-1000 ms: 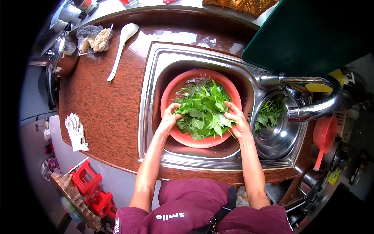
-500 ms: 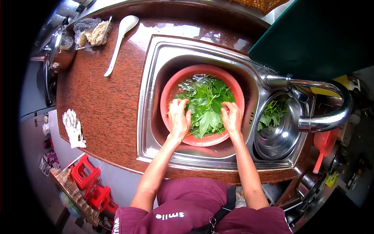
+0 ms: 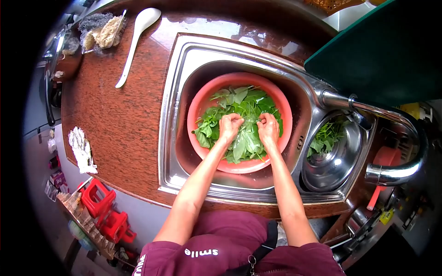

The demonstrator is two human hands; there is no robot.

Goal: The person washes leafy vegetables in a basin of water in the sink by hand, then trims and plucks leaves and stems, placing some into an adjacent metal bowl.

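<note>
Green leafy vegetables (image 3: 246, 145) float in a pink-red basin (image 3: 195, 103) set in the larger sink bowl. Over the middle of the leaves is my left hand (image 3: 229, 127), its fingers curled together and pressed on something I cannot make out. My right hand (image 3: 268, 127) is close beside it, fingers also pinched, at the right part of the leaves. A small gap separates the two hands. What lies between the fingertips is too small to tell.
A steel bowl (image 3: 332, 171) with more greens sits in the smaller sink bowl, under a curved faucet (image 3: 396, 172). On the counter (image 3: 119, 142) lie a white ladle (image 3: 133, 50), scouring pads (image 3: 108, 33) and a white cloth (image 3: 82, 150). A green board (image 3: 377, 55) stands back right.
Both hands have moved inward toward each other over the leaves, and their fingers have closed from a looser spread. The leaves have shifted, with more now at the basin's left side.
</note>
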